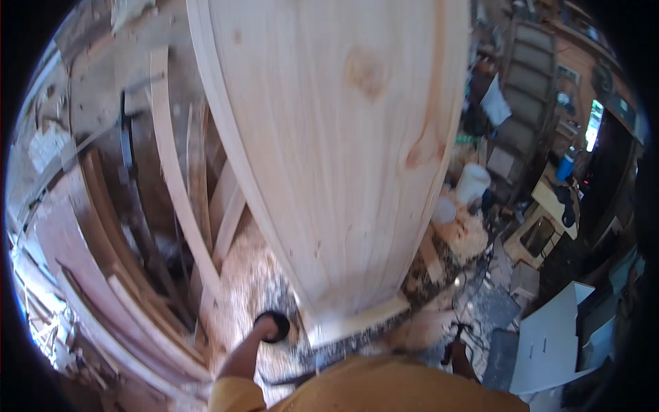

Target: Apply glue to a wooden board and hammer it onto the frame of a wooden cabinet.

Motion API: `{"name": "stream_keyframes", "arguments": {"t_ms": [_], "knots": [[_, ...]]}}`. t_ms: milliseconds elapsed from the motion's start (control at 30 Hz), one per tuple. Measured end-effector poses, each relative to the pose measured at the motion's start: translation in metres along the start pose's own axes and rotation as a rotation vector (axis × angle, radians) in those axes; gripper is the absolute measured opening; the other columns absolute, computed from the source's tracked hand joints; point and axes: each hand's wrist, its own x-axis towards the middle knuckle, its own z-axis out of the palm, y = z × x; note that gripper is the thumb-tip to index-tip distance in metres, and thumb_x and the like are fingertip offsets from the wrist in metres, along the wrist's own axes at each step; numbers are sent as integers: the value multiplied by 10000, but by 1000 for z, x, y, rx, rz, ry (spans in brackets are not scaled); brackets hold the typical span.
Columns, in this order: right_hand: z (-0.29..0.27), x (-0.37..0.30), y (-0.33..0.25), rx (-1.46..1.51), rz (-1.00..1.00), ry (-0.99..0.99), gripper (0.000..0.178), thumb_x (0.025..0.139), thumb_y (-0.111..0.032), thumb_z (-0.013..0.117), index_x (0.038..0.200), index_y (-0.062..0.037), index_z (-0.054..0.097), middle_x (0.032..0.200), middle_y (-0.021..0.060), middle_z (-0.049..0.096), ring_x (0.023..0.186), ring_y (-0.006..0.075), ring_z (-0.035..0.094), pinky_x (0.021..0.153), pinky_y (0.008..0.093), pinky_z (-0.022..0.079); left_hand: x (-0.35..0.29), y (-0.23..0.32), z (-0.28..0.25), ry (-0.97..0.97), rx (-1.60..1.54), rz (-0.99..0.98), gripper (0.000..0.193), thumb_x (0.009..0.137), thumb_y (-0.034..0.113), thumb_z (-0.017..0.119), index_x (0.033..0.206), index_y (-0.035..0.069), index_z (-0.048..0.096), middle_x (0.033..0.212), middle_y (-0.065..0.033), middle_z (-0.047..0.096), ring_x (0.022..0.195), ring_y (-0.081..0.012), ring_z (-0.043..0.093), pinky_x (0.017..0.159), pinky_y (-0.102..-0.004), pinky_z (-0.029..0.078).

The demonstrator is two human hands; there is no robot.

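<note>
A long pale wooden panel (322, 172) with knots and a raised strip along its left edge fills the middle of the view. It looks widest at the top, running out past the upper edge, and narrows toward its lower end. That lower end meets a short pale board (357, 327) low down in front of my yellow shirt (371, 388). Neither of my hands shows, so whether they touch the panel is hidden. Two bare limbs, apparently my legs, reach down beside the panel and end in what looks like black footwear (278, 325).
Wood shavings (240, 275) cover ground to the left, beside leaning planks (171, 144) and a dark metal clamp-like bar (128, 147). On the right stand white containers (472, 182), a wooden stand (525, 240) and a white cabinet-like box (546, 343). Cables lie near the right foot.
</note>
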Motion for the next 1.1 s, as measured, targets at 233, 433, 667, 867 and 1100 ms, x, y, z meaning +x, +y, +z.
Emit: {"name": "stream_keyframes", "arguments": {"t_ms": [233,433,667,867,1100], "knots": [[13,-31,-140,15,369,-321,162,778,-170,558,650,-92,495,479,25,424,368,165,413,348,312,336,-64,28,-47,287,-838,-809,302,606,13,663,890,-6,562,584,-106,617,510,-248,614,480,-347,493],[0,-18,-179,19,75,-370,101,800,-87,553,721,-96,490,572,9,459,363,148,416,337,306,344,-107,124,-75,857,-1402,-915,177,804,96,650,926,-16,586,738,-118,663,639,-152,650,579,-251,531],[-25,69,-220,-352,-245,-750,126,839,-91,571,773,-89,464,567,-23,443,400,82,416,378,260,325,-33,292,-16,1341,-1520,-1003,180,891,99,589,1032,-12,598,933,-107,675,820,-168,661,761,-273,529],[34,98,-252,-300,-252,-1061,144,860,-101,594,787,-84,471,570,-32,454,389,51,414,348,225,312,98,391,30,1214,-1170,-1080,114,869,68,631,953,-5,657,822,-11,648,782,-80,576,718,-211,462],[120,89,-245,-176,-156,-1211,134,859,-95,597,798,-73,479,603,-19,476,388,53,414,340,221,333,205,397,53,1148,-918,-995,114,809,44,655,918,12,652,942,-85,642,893,-208,617,743,-284,489]]}}
